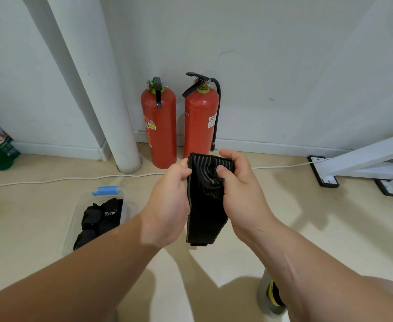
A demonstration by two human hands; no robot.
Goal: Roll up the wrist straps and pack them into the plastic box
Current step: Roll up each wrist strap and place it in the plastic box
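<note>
A black wrist strap (206, 212) with grey stripes at its top hangs in the air between my hands. My left hand (170, 203) grips its upper left edge. My right hand (242, 194) pinches the folded striped top, thumb pressed on the front. The strap's lower end dangles free above the floor. On the floor to the lower left stands a clear plastic box (74, 219) with a blue latch, holding several black rolled straps (98, 219); my left forearm hides its near corner.
Two red fire extinguishers (160, 126) (200, 122) stand against the wall behind the strap. A white pipe (112, 112) rises at left, a white cable (51, 180) runs along the floor. A white frame foot (325, 170) is at right. A shoe (269, 293) shows at lower right.
</note>
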